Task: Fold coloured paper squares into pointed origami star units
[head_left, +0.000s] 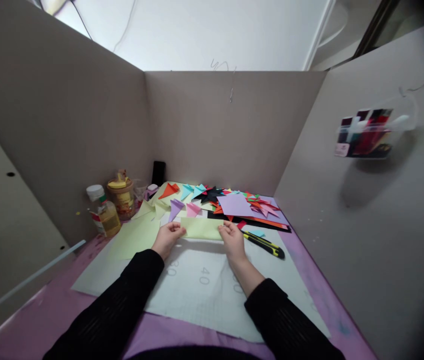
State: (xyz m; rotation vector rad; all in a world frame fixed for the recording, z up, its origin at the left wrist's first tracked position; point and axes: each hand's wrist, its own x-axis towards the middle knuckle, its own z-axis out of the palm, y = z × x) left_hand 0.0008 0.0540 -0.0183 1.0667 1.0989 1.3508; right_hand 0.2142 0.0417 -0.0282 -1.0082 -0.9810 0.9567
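Both hands pinch a pale green folded paper (202, 228) over the cutting mat (204, 295) on the table (47, 320): left hand (167, 238) gripping its left end, right hand (232, 239) its right end. A knife (264, 244) lies just right of the right hand. Folded coloured papers (234, 202) crowd behind; bottles (104, 210) stand at the left. Cardboard walls (230, 130) close three sides; the mat nearer the body lies open.

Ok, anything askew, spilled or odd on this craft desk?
Nothing spilled or damaged. Both hands, left hand and right hand, hold a pale green folded paper strip flat. The yellow-and-black utility knife lies loose beside the right hand; whether its blade is out cannot be told.
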